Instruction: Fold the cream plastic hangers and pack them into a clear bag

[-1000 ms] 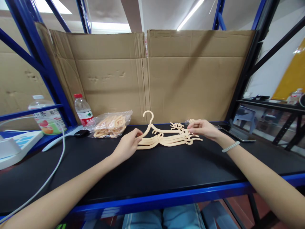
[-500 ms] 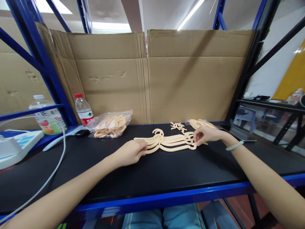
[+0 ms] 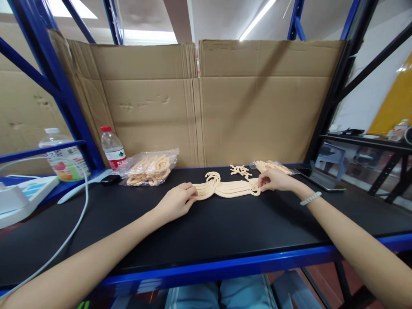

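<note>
Several cream plastic clothes hangers [image 3: 233, 189] lie close together on the black table, their hooks bunched at the middle and pointing away from me. At their left ends, my left hand [image 3: 176, 200] is closed, thumb and fingers gripping the arms. My right hand [image 3: 274, 180] pinches the right ends near the notched tips; its fingers hide part of them. Just behind the hangers lies a small heap of cream plastic pieces [image 3: 240, 171].
A clear bag of cream hanger parts [image 3: 149, 168] lies at back left, beside a red-capped water bottle [image 3: 113, 148]. Another bag [image 3: 262, 166] is behind my right hand, near a dark flat device [image 3: 322, 180]. A white cable [image 3: 84, 206] crosses the left side. Cardboard [image 3: 154, 107] walls the back.
The nearest hanger has moved back against the others, so the hangers now sit tightly together. My right hand has shifted slightly left, and my left hand slightly back.
</note>
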### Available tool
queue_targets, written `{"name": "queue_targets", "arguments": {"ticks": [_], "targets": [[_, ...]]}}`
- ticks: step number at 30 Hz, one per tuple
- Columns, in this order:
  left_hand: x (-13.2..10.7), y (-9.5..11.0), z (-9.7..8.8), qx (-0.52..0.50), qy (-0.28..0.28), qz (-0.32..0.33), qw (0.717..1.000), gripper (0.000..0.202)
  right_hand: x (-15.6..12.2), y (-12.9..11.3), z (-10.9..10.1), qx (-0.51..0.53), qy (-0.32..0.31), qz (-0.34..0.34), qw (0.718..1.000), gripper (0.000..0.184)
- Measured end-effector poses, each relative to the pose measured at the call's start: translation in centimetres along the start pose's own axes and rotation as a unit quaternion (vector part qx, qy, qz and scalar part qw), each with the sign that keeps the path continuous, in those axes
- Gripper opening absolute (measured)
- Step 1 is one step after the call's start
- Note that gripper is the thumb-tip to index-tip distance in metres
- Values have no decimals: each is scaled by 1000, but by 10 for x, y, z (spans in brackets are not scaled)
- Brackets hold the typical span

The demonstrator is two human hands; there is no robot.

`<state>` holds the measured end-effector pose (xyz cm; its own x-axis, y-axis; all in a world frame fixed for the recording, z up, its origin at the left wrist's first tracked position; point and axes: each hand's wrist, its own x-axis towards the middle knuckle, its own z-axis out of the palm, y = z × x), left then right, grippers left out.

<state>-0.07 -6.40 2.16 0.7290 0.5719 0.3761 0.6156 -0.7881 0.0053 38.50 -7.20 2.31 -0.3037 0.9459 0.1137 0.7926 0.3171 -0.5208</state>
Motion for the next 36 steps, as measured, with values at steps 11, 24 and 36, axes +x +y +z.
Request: {"name": "queue_targets", "arguments": {"ticks": [11,24,36], "targets": [[-1,4,-1,26,12,17,999,13,-5,-7,-9,-50,21,-3,999,18],[0,4,4,7,38,-11,999,19,-1,-11,-2,-89,136,-16,987,22],[12,4,17,-2,-119,-84,989,57,9,-66,80,-194,32,-101,975,81]]}}
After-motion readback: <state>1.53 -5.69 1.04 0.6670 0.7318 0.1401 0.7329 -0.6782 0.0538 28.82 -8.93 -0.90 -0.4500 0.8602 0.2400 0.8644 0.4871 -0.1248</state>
